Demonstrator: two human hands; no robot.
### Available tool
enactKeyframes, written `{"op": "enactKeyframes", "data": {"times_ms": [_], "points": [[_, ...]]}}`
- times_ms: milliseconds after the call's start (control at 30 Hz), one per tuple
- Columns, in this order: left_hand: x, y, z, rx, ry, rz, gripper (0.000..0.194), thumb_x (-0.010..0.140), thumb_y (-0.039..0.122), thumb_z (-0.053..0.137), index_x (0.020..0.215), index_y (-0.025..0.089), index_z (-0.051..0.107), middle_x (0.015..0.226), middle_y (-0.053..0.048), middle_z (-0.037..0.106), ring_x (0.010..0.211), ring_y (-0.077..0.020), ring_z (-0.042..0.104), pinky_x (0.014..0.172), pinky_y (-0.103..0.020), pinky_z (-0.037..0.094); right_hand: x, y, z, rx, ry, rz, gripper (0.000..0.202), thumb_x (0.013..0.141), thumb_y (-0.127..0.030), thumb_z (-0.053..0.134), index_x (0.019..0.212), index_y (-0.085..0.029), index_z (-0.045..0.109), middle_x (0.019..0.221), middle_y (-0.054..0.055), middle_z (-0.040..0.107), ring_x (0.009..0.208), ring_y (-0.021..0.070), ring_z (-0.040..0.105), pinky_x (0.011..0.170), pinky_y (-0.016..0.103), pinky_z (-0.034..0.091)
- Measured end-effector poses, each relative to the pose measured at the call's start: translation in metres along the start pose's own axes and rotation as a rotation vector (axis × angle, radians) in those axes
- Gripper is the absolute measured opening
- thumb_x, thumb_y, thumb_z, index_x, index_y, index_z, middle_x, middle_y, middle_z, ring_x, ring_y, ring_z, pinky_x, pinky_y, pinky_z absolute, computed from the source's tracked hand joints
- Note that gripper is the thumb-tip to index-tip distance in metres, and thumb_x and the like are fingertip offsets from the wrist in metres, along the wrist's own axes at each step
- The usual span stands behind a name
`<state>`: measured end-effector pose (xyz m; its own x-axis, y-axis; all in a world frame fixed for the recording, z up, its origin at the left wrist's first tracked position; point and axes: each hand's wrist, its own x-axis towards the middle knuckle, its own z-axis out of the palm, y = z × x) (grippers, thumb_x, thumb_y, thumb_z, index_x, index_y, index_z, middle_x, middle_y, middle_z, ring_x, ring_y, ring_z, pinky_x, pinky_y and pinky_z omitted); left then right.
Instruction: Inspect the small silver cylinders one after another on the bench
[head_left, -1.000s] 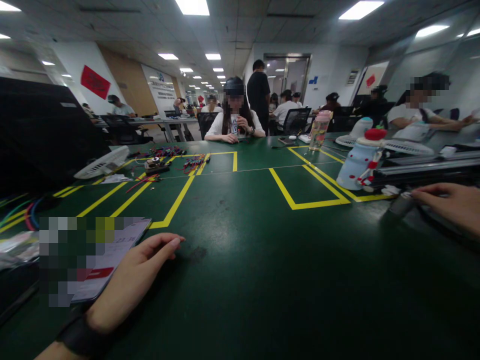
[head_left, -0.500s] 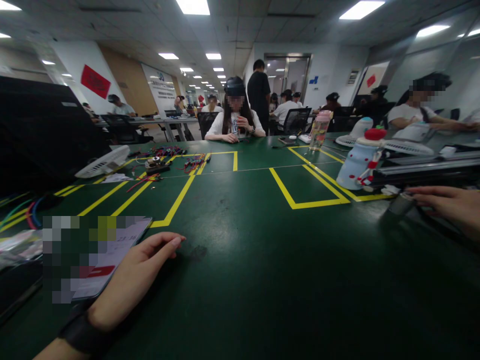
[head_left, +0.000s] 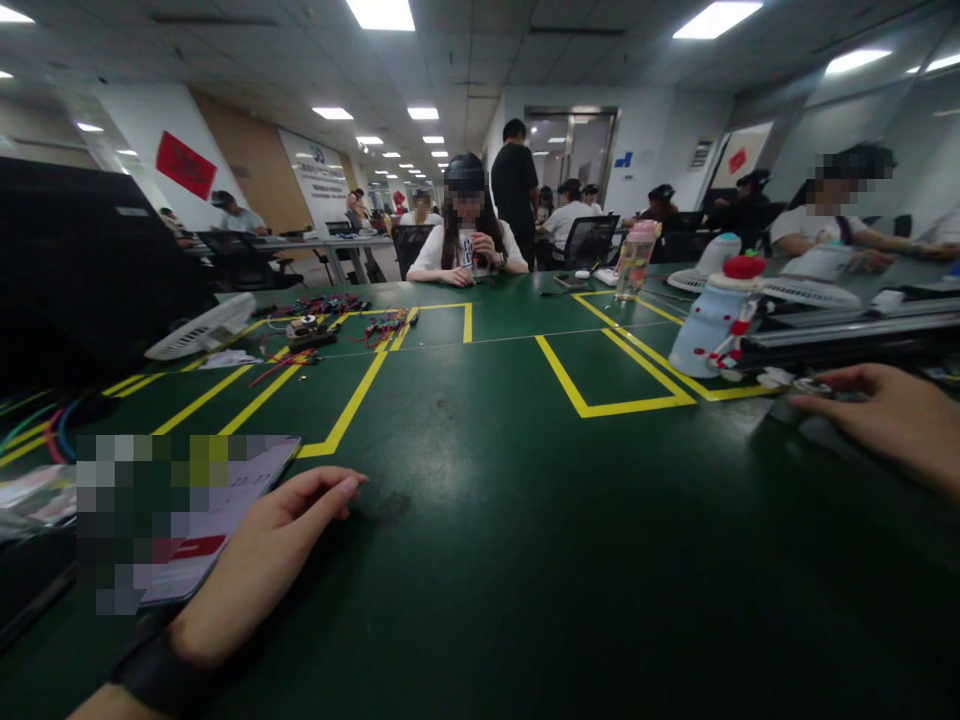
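My left hand (head_left: 304, 515) rests on the green table (head_left: 480, 520) with its fingers curled and pressed together; whether anything small is between them is hidden. Under and beside that wrist lies a phone (head_left: 247, 495) with a lit screen. At the right, my right hand (head_left: 874, 405) pinches the top of a small metallic, cylinder-like object (head_left: 796, 400), which is blurred and stands on the table. Just behind it is a light blue bottle (head_left: 697, 335) with a red top.
Tangled wires (head_left: 386, 325) and small parts lie at the back left, near a white fan (head_left: 202, 328). A dark monitor (head_left: 82, 270) stands far left. A pink-lidded bottle (head_left: 636, 262) and black metal rails (head_left: 862, 335) are at the right. A person (head_left: 465, 230) sits opposite.
My right hand has shifted slightly left, its fingers now over the top of the metallic object. My left hand has stayed in place. The view has moved very slightly.
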<state>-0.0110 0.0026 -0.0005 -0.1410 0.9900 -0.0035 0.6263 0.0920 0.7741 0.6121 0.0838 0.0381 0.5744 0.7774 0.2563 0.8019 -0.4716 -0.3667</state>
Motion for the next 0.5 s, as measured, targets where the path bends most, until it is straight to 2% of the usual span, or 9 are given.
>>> {"op": "enactKeyframes", "data": {"times_ms": [67,133,167,233,300,367,433,500], "points": [[-0.001,0.004,0.0,0.015,-0.002,0.002,0.039,0.083,0.057,0.055,0.105,0.026,0.066,0.088,0.001,0.069,0.086,-0.0206,0.063,0.076,-0.03,0.047,-0.025,-0.025,-0.001,0.156,0.095,-0.08,0.048,0.071,-0.046,0.07,0.109,-0.018,0.062,0.102,0.012,0.064,0.081,0.0184,0.057,0.068,0.032,0.042],[-0.002,0.008,0.001,0.035,-0.003,0.004,0.039,0.083,0.057,0.054,0.104,0.026,0.066,0.087,0.001,0.068,0.085,-0.0206,0.063,0.075,-0.03,0.047,-0.06,-0.057,0.003,0.391,0.124,-0.245,0.049,0.072,-0.041,0.071,0.112,-0.017,0.06,0.102,0.011,0.064,0.081,0.0162,0.059,0.069,0.03,0.045],[-0.003,0.01,0.001,0.042,-0.002,0.006,0.039,0.083,0.058,0.054,0.104,0.026,0.066,0.087,0.001,0.068,0.084,-0.0207,0.063,0.075,-0.03,0.047,-0.08,-0.074,0.007,0.504,0.076,-0.351,0.048,0.072,-0.039,0.071,0.113,-0.017,0.059,0.103,0.011,0.064,0.082,0.0154,0.06,0.071,0.029,0.047],[-0.004,0.013,0.002,0.043,0.002,0.017,0.039,0.083,0.058,0.054,0.102,0.026,0.066,0.087,0.001,0.068,0.084,-0.0212,0.063,0.075,-0.03,0.047,-0.121,-0.11,0.016,0.666,-0.131,-0.59,0.045,0.075,-0.037,0.069,0.114,-0.019,0.058,0.107,0.009,0.063,0.087,0.0142,0.061,0.077,0.028,0.05],[-0.004,0.013,0.003,0.037,0.005,0.025,0.04,0.082,0.058,0.055,0.101,0.025,0.067,0.086,0.0,0.068,0.084,-0.0218,0.063,0.074,-0.031,0.048,-0.159,-0.142,0.026,0.721,-0.366,-0.822,0.038,0.079,-0.035,0.065,0.113,-0.02,0.057,0.112,0.007,0.061,0.093,0.0136,0.061,0.083,0.028,0.051],[-0.003,0.011,0.002,0.035,0.013,0.024,0.041,0.082,0.059,0.055,0.101,0.025,0.067,0.086,0.0,0.068,0.085,-0.0223,0.063,0.074,-0.031,0.048,-0.189,-0.168,0.035,0.733,-0.502,-1.009,0.034,0.082,-0.032,0.062,0.113,-0.022,0.056,0.115,0.006,0.059,0.097,0.0127,0.059,0.085,0.027,0.051],[-0.002,0.008,0.001,0.043,0.018,0.018,0.041,0.082,0.058,0.054,0.102,0.025,0.067,0.087,0.0,0.068,0.085,-0.0224,0.063,0.074,-0.031,0.049,-0.207,-0.185,0.042,0.748,-0.559,-1.103,0.03,0.083,-0.029,0.061,0.111,-0.022,0.056,0.115,0.005,0.058,0.099,0.0117,0.057,0.086,0.027,0.05],[-0.002,0.006,0.001,0.058,0.022,0.018,0.04,0.083,0.057,0.054,0.104,0.025,0.066,0.089,-0.001,0.069,0.086,-0.0226,0.063,0.075,-0.032,0.049,-0.214,-0.193,0.048,0.754,-0.591,-1.11,0.029,0.083,-0.027,0.06,0.111,-0.023,0.055,0.115,0.003,0.057,0.1,0.0107,0.056,0.085,0.026,0.049]]}}
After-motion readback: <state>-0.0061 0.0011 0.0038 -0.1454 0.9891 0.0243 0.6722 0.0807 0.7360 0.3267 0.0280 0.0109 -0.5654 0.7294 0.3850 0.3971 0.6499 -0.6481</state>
